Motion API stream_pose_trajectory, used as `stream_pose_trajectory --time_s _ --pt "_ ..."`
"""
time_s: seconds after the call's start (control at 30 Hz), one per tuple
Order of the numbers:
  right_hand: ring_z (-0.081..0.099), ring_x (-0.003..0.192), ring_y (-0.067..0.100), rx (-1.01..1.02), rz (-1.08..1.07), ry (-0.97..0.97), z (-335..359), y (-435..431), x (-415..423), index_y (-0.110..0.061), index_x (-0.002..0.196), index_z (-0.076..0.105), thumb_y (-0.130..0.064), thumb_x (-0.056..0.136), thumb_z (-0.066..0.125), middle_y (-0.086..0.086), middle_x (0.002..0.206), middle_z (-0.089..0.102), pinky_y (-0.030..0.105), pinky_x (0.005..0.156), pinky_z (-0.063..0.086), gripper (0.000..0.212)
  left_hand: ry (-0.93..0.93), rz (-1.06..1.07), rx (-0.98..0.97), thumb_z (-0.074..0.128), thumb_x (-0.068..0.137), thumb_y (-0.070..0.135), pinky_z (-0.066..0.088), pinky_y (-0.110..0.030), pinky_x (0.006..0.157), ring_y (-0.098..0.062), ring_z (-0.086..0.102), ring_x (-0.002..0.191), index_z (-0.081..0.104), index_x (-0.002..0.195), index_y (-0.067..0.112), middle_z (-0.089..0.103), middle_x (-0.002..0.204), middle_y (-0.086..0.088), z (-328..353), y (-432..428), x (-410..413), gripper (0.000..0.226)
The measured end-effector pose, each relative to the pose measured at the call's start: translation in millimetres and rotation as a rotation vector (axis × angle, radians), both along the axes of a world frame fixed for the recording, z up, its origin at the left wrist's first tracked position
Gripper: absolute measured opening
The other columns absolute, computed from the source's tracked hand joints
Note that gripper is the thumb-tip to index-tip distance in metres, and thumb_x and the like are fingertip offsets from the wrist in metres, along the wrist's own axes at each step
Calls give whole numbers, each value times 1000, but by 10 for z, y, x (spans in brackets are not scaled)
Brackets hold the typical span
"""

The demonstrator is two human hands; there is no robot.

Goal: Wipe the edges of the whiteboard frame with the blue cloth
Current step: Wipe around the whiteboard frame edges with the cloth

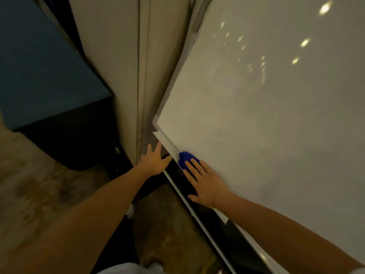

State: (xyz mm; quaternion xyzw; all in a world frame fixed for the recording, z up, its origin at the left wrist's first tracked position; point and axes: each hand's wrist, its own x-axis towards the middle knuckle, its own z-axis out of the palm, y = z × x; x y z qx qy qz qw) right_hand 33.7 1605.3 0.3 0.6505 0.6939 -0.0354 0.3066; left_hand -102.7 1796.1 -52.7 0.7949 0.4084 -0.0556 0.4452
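- Pressing flat: fingers of the right hand lie extended over the blue cloth, pinning it to the lower frame edge rather than clenching it.
- Blue cloth: bunched, showing just past the fingertips, toward the whiteboard's lower corner.
- Frame edge: long axis runs from that corner back alongside the right forearm; unwiped run ahead judged short.
- Left hand: spread wide, holding nothing, just beside the ledge near the corner; right hand is nearer the cloth.
- Whiteboard: pale, reflecting ceiling lights.
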Motion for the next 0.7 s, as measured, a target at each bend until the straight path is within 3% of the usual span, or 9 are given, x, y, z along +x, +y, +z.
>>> stream_pose_trajectory --time_s 0.1,0.17,0.3,0.37,0.4,0.47,0.53,0.6,0.7 --pt "-26 145 37 -24 36 -47 -66 207 28 -13 153 -7 -74 89 11 17 162 -13 52 117 -11 91 -177 86 -116 47 89 59 22 -59 118 -36 11 151 -8 153 41 14 166 -10 -53 -47 32 86" --pt "-27 144 37 -31 63 -58 -83 424 61 -12 153 -8 -75 88 9 18 162 -13 52 117 -11 93 -206 127 -158 47 90 58 28 -58 116 -38 24 147 -4 154 39 16 165 -10 -42 20 65 84" --pt "-26 145 37 -22 124 -61 -131 1090 73 -11 152 -5 -77 87 13 16 162 -9 52 118 -10 94 -373 262 -298 50 92 57 27 -48 120 -30 30 147 2 157 23 22 164 -10 -112 345 115 87" --pt "-25 146 36 -5 145 -63 -168 1465 58 -11 152 -5 -76 88 14 16 163 -8 51 118 -11 93 -431 451 -444 51 93 54 28 -39 118 -27 34 145 4 157 17 28 161 -9 -132 592 190 88" --pt "-25 146 36 7 158 -67 -166 1601 47 -11 152 -6 -76 88 13 15 163 -9 51 118 -11 93 -451 550 -521 50 94 54 31 -40 118 -27 39 142 12 156 16 35 159 -10 -115 685 228 82" --pt "-25 145 35 24 193 -89 -191 1964 73 -14 152 -9 -74 89 12 14 163 -13 52 117 -13 90 -502 724 -736 46 94 56 40 -47 112 -27 54 126 44 143 17 54 144 -10 -120 1020 366 63" --pt "-27 145 34 6 230 -105 -190 2176 99 -19 152 -13 -73 91 11 11 161 -18 52 116 -16 85 -549 818 -980 42 91 65 47 -50 104 -25 63 111 64 121 20 69 121 -7 -95 1226 445 57" --pt "-31 143 34 1 232 -108 -217 2335 155 -24 151 -15 -72 92 11 8 160 -22 53 115 -18 80 -575 824 -1145 41 87 72 51 -49 99 -27 66 108 68 116 20 73 113 -7 -140 1399 510 65" --pt "-32 143 34 9 187 -131 -276 2400 217 -24 153 -12 -72 92 13 7 161 -22 52 115 -21 81 -608 785 -1308 40 85 75 54 -47 91 -29 65 111 67 119 21 71 117 -8 -263 1530 575 69"
